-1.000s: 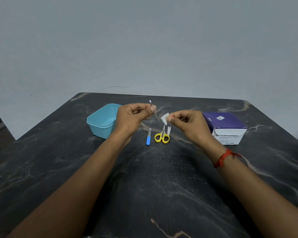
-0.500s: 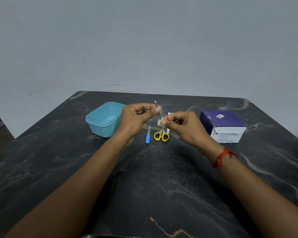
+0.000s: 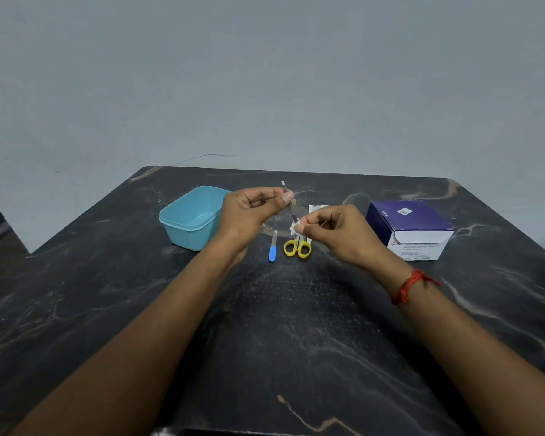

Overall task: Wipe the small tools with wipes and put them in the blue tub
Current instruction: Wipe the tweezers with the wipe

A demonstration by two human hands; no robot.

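Observation:
My left hand [image 3: 249,212] pinches a thin metal tool [image 3: 290,206] near its upper part, with the flat tip pointing up. My right hand [image 3: 334,231] pinches a small white wipe [image 3: 294,228] around the tool's lower end. Both hands hover above the dark marble table [image 3: 280,325]. The blue tub [image 3: 192,217] stands to the left of my left hand and looks bare inside. Under the hands lie a blue-handled nail file [image 3: 272,248] and yellow-handled scissors [image 3: 297,247] side by side on the table.
A purple and white box of alcohol swabs [image 3: 412,229] stands to the right of my right hand. A torn white wipe wrapper [image 3: 317,208] lies behind my right hand. A grey wall rises behind the table's far edge.
My right hand has moved left with the wipe, from apart from the tool to closing the wipe around its lower end. My left hand kept holding the tool.

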